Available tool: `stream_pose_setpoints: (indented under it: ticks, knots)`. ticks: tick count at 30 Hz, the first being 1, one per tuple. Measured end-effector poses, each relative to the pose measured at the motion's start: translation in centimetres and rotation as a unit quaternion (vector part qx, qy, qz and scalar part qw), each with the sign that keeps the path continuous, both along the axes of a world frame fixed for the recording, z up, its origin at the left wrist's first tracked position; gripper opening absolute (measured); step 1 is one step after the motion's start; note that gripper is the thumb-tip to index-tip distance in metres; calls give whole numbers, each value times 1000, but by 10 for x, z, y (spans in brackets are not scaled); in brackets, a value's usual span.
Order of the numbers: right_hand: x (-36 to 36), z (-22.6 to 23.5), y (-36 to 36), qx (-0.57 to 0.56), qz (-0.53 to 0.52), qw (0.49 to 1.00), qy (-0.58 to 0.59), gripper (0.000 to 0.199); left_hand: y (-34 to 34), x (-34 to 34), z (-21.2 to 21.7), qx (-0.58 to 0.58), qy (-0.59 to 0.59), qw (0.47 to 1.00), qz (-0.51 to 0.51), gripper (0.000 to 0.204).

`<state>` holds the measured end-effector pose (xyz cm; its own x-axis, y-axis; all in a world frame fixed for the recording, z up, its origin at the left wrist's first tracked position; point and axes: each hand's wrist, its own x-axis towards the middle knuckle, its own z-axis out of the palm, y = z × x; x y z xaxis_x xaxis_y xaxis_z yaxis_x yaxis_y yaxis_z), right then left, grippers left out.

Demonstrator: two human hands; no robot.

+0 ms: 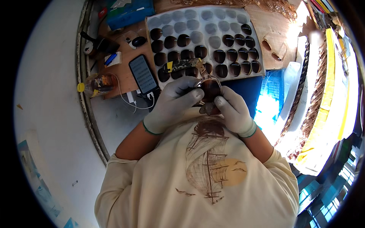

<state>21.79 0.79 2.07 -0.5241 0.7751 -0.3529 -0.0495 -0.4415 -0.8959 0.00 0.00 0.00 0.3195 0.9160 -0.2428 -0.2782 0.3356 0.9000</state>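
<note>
Both my hands wear whitish gloves and meet in front of my chest around a pair of sunglasses (211,90) with dark brown lenses. My left hand (175,98) pinches the left side of its frame, the thumb pointing inward. My right hand (235,109) grips the lower right, its thumb against a lens; parts of the frame are covered by the fingers. Just beyond them, a dark patterned strip (183,65) with yellow ends lies across a white lens tray (208,62). Rows of dark brown lenses (219,56) fill the tray's nearer part; pale rounded spots show farther back.
Left of the tray are a phone (143,73) with a white cable, a bottle (99,85) with a yellow cap, and a blue pen (110,59). Another pair of sunglasses (274,48) rests at the right. Bundled brown strips (312,104) and yellow-edged packs stand beyond my right arm.
</note>
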Motion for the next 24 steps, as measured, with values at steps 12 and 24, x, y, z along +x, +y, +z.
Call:
stream_pose_setpoints:
  ticks: [12, 24]
  knots:
    - [11, -11, 15, 54, 32, 998, 3, 30, -7, 9, 13, 105, 77, 991, 20, 14]
    - [9, -1, 22, 165, 82, 976, -116, 26, 3, 9, 19, 167, 118, 979, 17, 20]
